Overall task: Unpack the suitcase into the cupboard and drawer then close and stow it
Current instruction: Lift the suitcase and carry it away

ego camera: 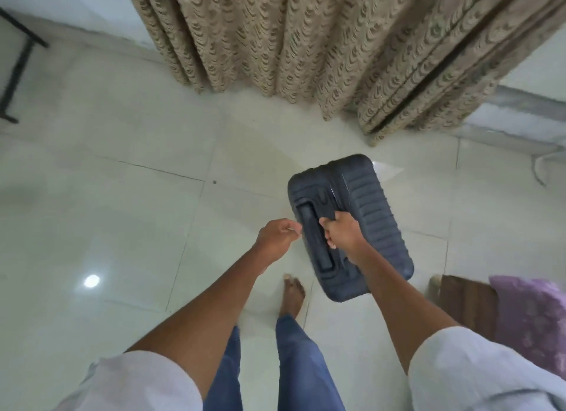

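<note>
A dark grey hard-shell suitcase (pixel 364 193) stands closed and upright over the pale tiled floor, seen from above, its ribbed top facing me. My right hand (pixel 343 233) is shut on its top carry handle. My left hand (pixel 277 237) hovers just left of the case by the recessed pull-handle slot, fingers curled closed, with something small and pale blurred at the fingertips. I cannot tell whether the case rests on the floor or hangs from my hand. No cupboard or drawer is in view.
Patterned beige curtains (pixel 306 37) hang ahead. A black metal frame leg (pixel 18 64) stands at far left. A brown wooden piece (pixel 465 300) with purple fabric (pixel 533 315) lies at the right edge. My bare foot (pixel 292 296) is on the tiled floor (pixel 107 196).
</note>
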